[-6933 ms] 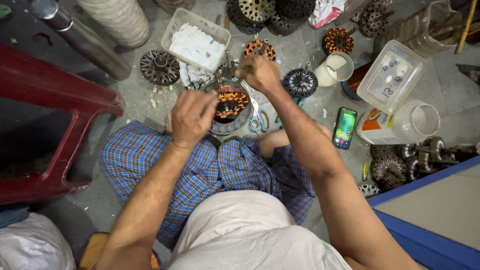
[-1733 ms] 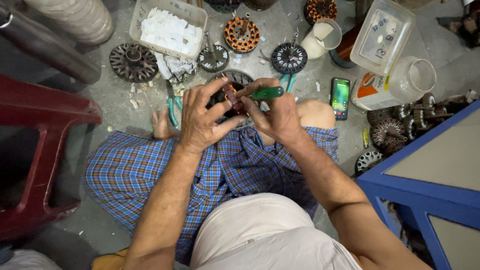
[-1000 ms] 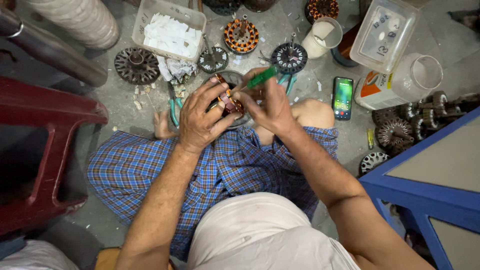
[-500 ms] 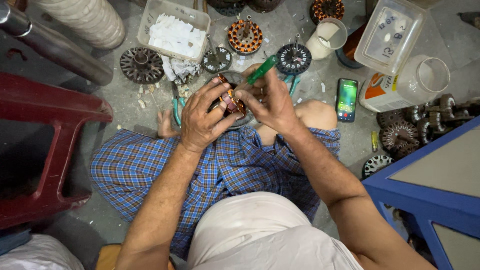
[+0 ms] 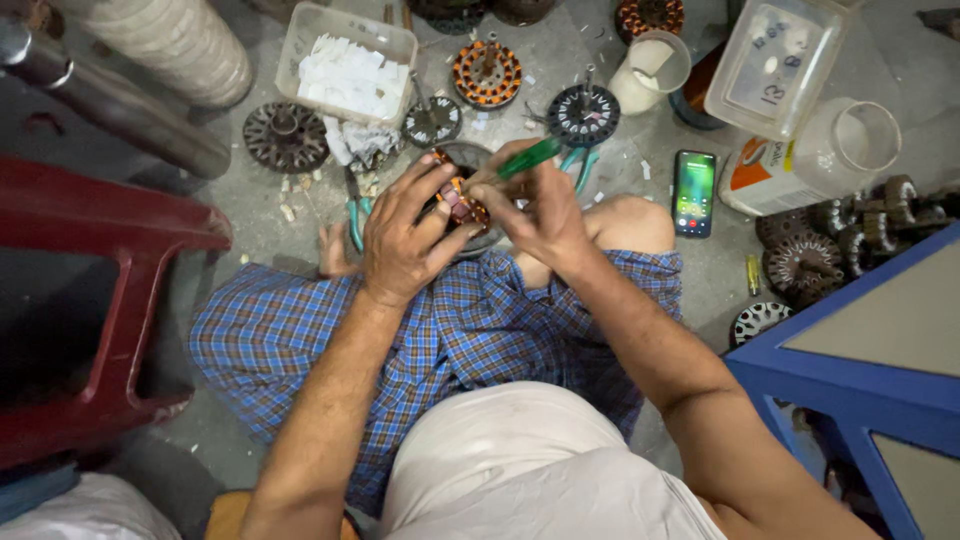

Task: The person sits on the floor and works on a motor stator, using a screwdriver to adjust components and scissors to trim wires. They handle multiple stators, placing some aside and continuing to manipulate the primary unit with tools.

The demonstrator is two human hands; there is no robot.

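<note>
I sit cross-legged on a concrete floor in blue checked cloth. My left hand (image 5: 405, 235) grips a round motor stator (image 5: 462, 203) with copper windings, held over my lap. My right hand (image 5: 535, 210) is closed on a green-handled tool (image 5: 530, 157) whose tip rests at the stator's windings. The lower part of the stator is hidden behind my fingers.
Several other stators (image 5: 487, 72) lie on the floor ahead, by a clear tray of white paper pieces (image 5: 347, 62). Green pliers (image 5: 355, 215) lie left of my hand. A phone (image 5: 694, 192), plastic tubs (image 5: 782, 62), a red stool (image 5: 95, 290) at left, a blue table (image 5: 860, 370) at right.
Earlier my right hand reached out to the floor; since then both hands have come together on the stator, and the green tool's handle has tipped slightly upward.
</note>
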